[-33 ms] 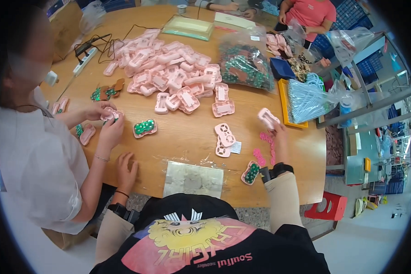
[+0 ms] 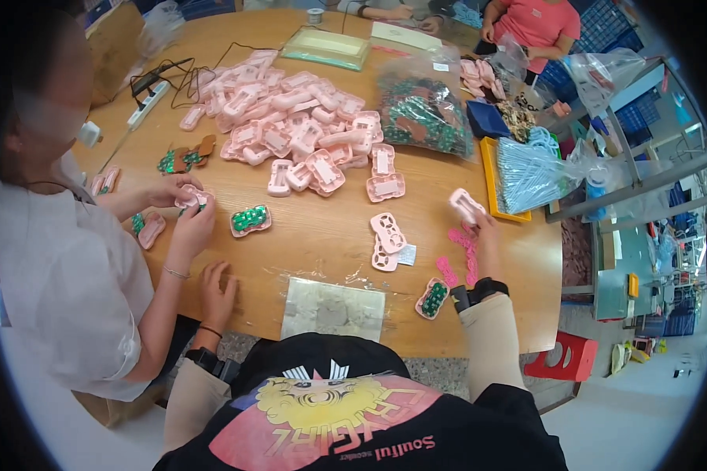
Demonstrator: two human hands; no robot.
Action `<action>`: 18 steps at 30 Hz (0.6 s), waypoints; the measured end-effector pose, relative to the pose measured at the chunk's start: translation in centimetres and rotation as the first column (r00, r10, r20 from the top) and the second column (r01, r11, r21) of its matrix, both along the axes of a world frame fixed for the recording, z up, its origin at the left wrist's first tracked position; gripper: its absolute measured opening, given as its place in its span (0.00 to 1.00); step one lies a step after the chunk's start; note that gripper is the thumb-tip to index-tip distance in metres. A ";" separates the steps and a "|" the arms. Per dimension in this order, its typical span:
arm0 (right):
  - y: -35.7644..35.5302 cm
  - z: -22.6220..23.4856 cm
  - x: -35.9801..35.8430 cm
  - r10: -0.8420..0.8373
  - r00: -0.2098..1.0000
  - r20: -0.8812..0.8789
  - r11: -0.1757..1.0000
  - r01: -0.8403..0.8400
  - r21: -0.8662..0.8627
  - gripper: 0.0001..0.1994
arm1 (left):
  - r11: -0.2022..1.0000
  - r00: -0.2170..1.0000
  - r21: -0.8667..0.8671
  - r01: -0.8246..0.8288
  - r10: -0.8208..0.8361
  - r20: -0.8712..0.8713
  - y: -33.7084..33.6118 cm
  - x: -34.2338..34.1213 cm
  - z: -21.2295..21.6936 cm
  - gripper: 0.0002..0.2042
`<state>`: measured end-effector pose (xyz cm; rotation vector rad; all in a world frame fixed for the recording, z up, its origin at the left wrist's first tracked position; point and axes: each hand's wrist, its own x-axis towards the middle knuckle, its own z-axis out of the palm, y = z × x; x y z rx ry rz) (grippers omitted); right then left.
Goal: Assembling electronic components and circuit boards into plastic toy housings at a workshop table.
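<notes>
My right hand (image 2: pixel 487 232) grips a pink plastic shell (image 2: pixel 467 207) by its near end, above the right part of the table. Below it lie bright pink rubbery pieces (image 2: pixel 471 263). Beside my right wrist sits a pink shell with a green circuit board (image 2: pixel 432 299) in it. My left hand (image 2: pixel 218 287) rests at the table's near edge with its fingers apart, holding nothing. Two pink face plates with openings (image 2: pixel 388 233) lie mid-table, overlapping, a small pale square (image 2: pixel 407 254) next to them.
A heap of pink shells (image 2: pixel 291 118) covers the far middle, beside a bag of circuit boards (image 2: pixel 424 102). At left a co-worker's hands (image 2: pixel 192 206) hold a pink shell. A yellow tray (image 2: pixel 491 177) stands at right; a whitish mat (image 2: pixel 332 308) lies in front of me.
My right hand and the pink shell in it have shifted very slightly right and nearer. My left hand has not visibly moved.
</notes>
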<state>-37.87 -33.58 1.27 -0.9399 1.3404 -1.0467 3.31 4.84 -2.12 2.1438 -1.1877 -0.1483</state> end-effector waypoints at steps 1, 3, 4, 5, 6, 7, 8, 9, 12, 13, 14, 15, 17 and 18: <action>-1.1 -0.9 -1.2 0.045 0.998 -0.038 0.999 -0.045 -0.001 0.11 | 1.000 1.000 0.002 -0.013 0.013 0.006 -0.3 -0.1 -0.1 0.14; -2.6 -2.1 -1.3 0.117 0.991 -0.069 0.993 -0.118 -0.017 0.12 | 0.982 0.980 -0.116 -0.146 0.128 -0.153 -1.0 0.4 -0.7 0.13; -2.8 -2.3 -0.9 0.135 0.989 -0.062 0.990 -0.138 -0.041 0.12 | 0.980 0.936 -0.069 -0.186 0.155 -0.314 -1.3 1.2 -1.8 0.12; -3.5 -2.6 -0.4 0.093 0.996 -0.017 0.996 -0.093 -0.003 0.11 | 0.975 0.865 -0.026 -0.222 0.184 -0.467 -1.5 1.9 -3.0 0.10; -4.1 -3.0 0.2 0.045 0.999 0.019 0.998 -0.046 0.039 0.11 | 0.974 0.893 -0.047 -0.220 0.182 -0.411 -1.8 2.2 -3.1 0.11; -4.3 -3.3 1.3 0.028 0.999 -0.014 0.998 -0.027 0.057 0.11 | 0.975 0.918 -0.062 -0.212 0.177 -0.356 -2.2 2.0 -3.0 0.11; -4.3 -3.7 1.9 0.001 0.998 -0.057 0.997 0.003 0.071 0.11 | 0.927 0.718 -0.084 -0.364 0.222 -0.660 -2.6 1.3 -2.8 0.11; -4.6 -4.4 2.2 0.034 0.998 -0.052 0.997 -0.030 0.075 0.11 | 0.861 0.431 -0.066 -0.504 0.185 -0.883 -2.8 0.8 -2.5 0.11; -5.7 -6.2 2.2 0.200 0.846 -0.494 0.980 -0.162 0.119 0.15 | 0.793 0.242 -0.107 -0.599 0.053 -0.969 -2.7 0.4 -1.5 0.11; -6.0 -6.6 2.4 0.222 0.825 -0.519 0.975 -0.172 0.143 0.16 | 0.779 0.238 -0.103 -0.618 0.061 -0.969 -2.7 0.4 -1.2 0.11; -6.6 -7.2 1.8 0.232 0.803 -0.548 0.972 -0.171 0.162 0.17 | 0.736 0.172 -0.151 -0.660 -0.047 -0.984 -3.2 0.4 -1.1 0.11; -7.3 -7.7 1.1 0.239 0.796 -0.556 0.971 -0.180 0.159 0.17 | 0.686 0.111 -0.191 -0.702 -0.160 -0.981 -3.8 0.3 -1.1 0.11; -9.2 -8.3 -0.8 0.059 0.619 -0.783 0.967 -0.230 -0.109 0.17 | 0.650 0.114 -0.231 -0.724 -0.217 -0.969 -5.8 0.1 -1.9 0.11; -9.7 -7.9 -0.9 0.055 0.614 -0.788 0.965 -0.235 -0.115 0.17 | 0.610 0.134 -0.270 -0.745 -0.260 -0.956 -6.3 0.2 -2.3 0.12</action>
